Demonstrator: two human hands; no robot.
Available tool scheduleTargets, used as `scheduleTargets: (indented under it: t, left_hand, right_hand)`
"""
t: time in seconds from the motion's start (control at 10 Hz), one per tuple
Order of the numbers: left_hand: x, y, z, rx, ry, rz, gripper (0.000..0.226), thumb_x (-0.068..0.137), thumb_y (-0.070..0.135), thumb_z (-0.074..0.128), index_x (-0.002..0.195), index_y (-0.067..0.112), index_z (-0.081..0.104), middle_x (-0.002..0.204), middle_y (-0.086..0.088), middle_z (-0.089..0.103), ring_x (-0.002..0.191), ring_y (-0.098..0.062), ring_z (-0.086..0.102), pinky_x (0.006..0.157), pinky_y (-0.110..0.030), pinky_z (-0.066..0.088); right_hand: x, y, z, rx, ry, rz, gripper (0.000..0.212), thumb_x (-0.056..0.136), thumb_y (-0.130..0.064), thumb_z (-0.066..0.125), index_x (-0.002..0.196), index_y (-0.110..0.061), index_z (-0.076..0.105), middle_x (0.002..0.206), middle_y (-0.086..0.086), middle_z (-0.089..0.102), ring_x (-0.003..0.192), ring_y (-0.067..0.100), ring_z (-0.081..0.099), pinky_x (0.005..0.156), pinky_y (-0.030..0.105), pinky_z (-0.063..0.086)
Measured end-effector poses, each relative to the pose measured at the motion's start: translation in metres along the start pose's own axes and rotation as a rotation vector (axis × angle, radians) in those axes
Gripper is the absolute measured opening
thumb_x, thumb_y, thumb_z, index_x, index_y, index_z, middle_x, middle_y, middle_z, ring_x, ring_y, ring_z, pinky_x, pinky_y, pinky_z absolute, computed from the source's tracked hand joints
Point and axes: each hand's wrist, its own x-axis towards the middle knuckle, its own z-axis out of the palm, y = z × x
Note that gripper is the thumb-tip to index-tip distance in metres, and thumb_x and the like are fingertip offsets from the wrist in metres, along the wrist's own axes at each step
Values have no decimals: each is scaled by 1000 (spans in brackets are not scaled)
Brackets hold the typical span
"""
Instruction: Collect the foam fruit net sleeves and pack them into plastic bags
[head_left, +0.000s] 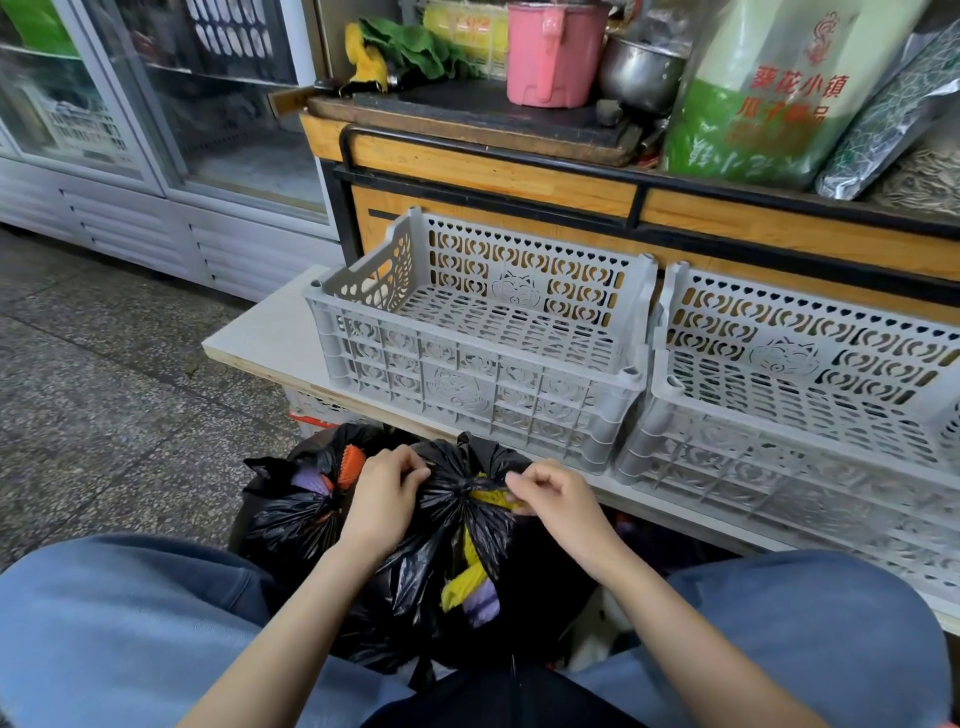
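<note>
A black plastic bag (457, 525) sits between my knees, gathered into a knot at its top. My left hand (384, 493) pinches the bag's plastic on the left of the knot. My right hand (553, 496) pinches the plastic on the right, beside a yellow foam net sleeve (491, 498). More yellow sleeves (462, 584) and a purple sleeve (483, 605) poke out of a gap lower in the bag. A second black bag (291, 519) on the left shows an orange sleeve (352, 465) and a purple one (309, 480).
Two grey plastic crates (483, 384) (779, 441) with nothing in them stand on a low white board (260, 338) in front of me. Behind is a wooden counter (493, 171) with a pink jug (550, 52). A glass-door fridge (156, 104) stands left.
</note>
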Motion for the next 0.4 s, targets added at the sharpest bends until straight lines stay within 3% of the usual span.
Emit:
scheduleTargets:
  t: [0.1, 0.2, 0.3, 0.4]
  left_hand:
    - [9, 8, 2, -7, 79, 30, 20, 90, 5, 58, 77, 17, 49, 81, -4, 52, 83, -22, 46, 69, -24, 25]
    - [21, 17, 3, -24, 107, 87, 13, 92, 5, 55, 84, 15, 51, 87, -2, 48, 88, -21, 45, 74, -21, 26]
    - [29, 17, -3, -22, 37, 109, 8, 92, 7, 55, 90, 14, 55, 93, -2, 46, 96, -23, 48, 79, -19, 29]
    - [31, 17, -28, -12, 34, 126, 15, 90, 8, 58, 101, 19, 58, 103, 1, 46, 108, -22, 50, 91, -21, 34]
  right_hand:
    - [7, -4, -3, -60, 115, -49, 26, 90, -22, 61, 68, -9, 61, 89, 8, 57, 76, 8, 63, 77, 24, 55]
    - [15, -15, -9, -240, 192, -140, 22, 91, -28, 59, 77, -11, 63, 86, 0, 56, 74, 3, 56, 75, 12, 45]
    - [18, -18, -15, -394, 120, -162, 16, 92, -30, 58, 85, -16, 62, 90, -4, 57, 77, -2, 52, 72, 8, 39]
    - [10, -17, -32, -591, -16, -138, 12, 92, -33, 56, 103, -32, 50, 104, -15, 55, 89, -6, 53, 81, 12, 43]
